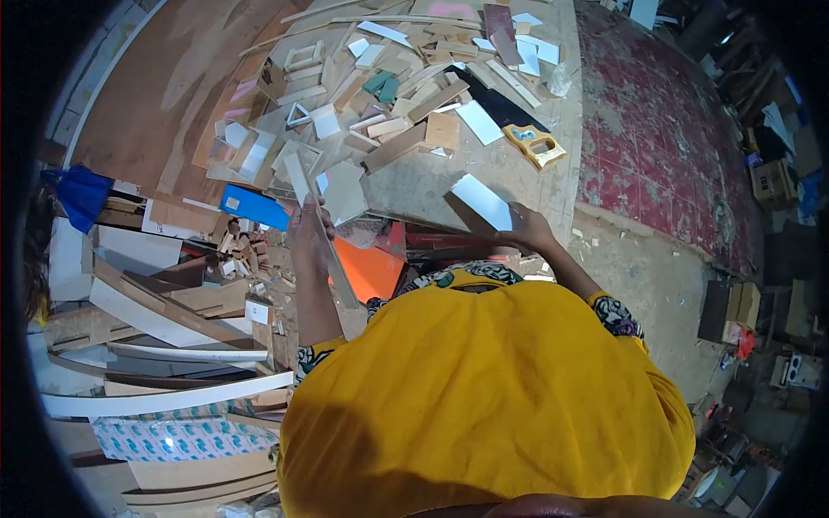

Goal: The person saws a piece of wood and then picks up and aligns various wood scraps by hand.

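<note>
My left hand [306, 228] is closed around a long narrow wooden strip [338, 274], which runs from the scrap pile back along my forearm. In my right hand [530, 228] is a white-faced rectangular board piece [484, 203], gripped at its near right corner and held over the table's front part. A handsaw with a yellow handle [535, 146] and dark blade [496, 99] lies beyond my right hand. Near the saw handle rests another white rectangular piece [480, 123]. A pale many-sided board [344, 192] lies just beyond my left hand.
Many wood offcuts [397, 127] cover the worktable [410, 192]. A bright blue piece [252, 205] and an orange panel [370, 269] are near my left arm. Long boards [164, 315] are stacked at left. A worn red surface [661, 129] extends at right.
</note>
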Demonstrator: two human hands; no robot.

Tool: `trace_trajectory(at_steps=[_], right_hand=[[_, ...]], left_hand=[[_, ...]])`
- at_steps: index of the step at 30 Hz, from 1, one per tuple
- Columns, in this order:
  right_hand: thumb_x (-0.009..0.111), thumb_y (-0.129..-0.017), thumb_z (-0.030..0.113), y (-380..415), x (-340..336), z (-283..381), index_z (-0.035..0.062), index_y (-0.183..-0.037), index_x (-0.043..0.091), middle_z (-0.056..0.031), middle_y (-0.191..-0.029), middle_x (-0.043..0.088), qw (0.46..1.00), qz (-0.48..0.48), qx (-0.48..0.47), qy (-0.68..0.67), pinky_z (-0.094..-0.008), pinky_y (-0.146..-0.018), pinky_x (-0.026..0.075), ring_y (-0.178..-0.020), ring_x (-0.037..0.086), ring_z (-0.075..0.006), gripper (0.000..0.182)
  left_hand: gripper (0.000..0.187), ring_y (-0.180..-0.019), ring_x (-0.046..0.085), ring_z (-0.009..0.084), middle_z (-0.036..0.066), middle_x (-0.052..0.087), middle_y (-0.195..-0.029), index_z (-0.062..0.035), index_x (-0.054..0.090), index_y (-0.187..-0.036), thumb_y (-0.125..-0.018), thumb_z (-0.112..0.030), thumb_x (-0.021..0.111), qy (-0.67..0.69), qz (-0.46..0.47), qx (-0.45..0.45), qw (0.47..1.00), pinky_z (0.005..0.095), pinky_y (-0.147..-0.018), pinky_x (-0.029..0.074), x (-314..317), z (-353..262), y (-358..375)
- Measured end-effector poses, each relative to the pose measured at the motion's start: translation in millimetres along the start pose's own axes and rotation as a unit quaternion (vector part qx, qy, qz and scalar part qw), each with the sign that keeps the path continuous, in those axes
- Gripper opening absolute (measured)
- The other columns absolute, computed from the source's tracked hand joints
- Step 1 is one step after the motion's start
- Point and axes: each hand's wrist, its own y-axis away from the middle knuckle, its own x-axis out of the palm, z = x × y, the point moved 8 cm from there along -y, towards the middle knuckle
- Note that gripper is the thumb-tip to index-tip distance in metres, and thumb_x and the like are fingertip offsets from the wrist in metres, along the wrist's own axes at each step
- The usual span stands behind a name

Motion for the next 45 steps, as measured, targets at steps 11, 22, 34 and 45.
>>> trace_trajectory(at_steps=[11, 22, 34, 45], right_hand=[[0.074, -0.057, 0.044, -60.7, -23.4, 12.9, 0.0097, -0.126, 0.046, -0.0173, -0.105, 0.059, 0.988, -0.102, -0.06, 0.097, -0.0402, -0.081, 0.047, -0.095, 0.058, -0.0324, 0.082], [0.076, -0.06, 0.043, -185.1, -83.4, 84.0, 0.014, -0.133, 0.034, -0.0163, -0.119, 0.047, 0.952, -0.253, -0.01, 0.173, -0.0462, -0.086, 0.043, -0.112, 0.045, -0.0324, 0.09], [0.059, -0.083, 0.023, -173.9, -46.2, 76.8, 0.0027, -0.106, 0.054, -0.0143, -0.092, 0.062, 0.949, -0.17, 0.046, -0.262, -0.0356, -0.059, 0.052, -0.081, 0.063, -0.0263, 0.031], [0.06, -0.085, 0.019, -52.7, -110.7, 120.2, 0.0002, -0.111, 0.049, -0.0069, -0.094, 0.06, 0.806, -0.159, 0.006, -0.57, -0.0273, -0.056, 0.052, -0.075, 0.06, -0.0136, 0.033]], left_hand=[[0.025, -0.052, 0.047, 0.0104, 0.003, 0.05, -0.062, -0.0024, 0.053, -0.097, -0.09, -0.026, 0.051, 0.048, 0.017, -0.014, 0.999, 0.0214, -0.047, 0.037, -20.6, 21.0, -17.2], [0.025, -0.054, 0.049, 0.0105, 0.004, 0.051, -0.068, -0.001, 0.052, -0.103, -0.089, -0.022, 0.047, 0.021, 0.096, -0.12, 0.988, 0.0215, -0.049, 0.04, -1.7, 56.8, -61.4], [0.024, -0.056, 0.054, 0.0098, 0.005, 0.058, -0.076, -0.0035, 0.052, -0.107, -0.09, -0.02, 0.048, -0.052, 0.272, -0.116, 0.954, 0.0233, -0.053, 0.045, 75.2, 54.1, -111.6], [0.029, -0.06, 0.054, 0.0083, 0.007, 0.062, -0.086, -0.0015, 0.051, -0.114, -0.091, -0.018, 0.045, -0.058, 0.44, -0.01, 0.896, 0.021, -0.053, 0.045, 223.5, 6.7, -63.5]])
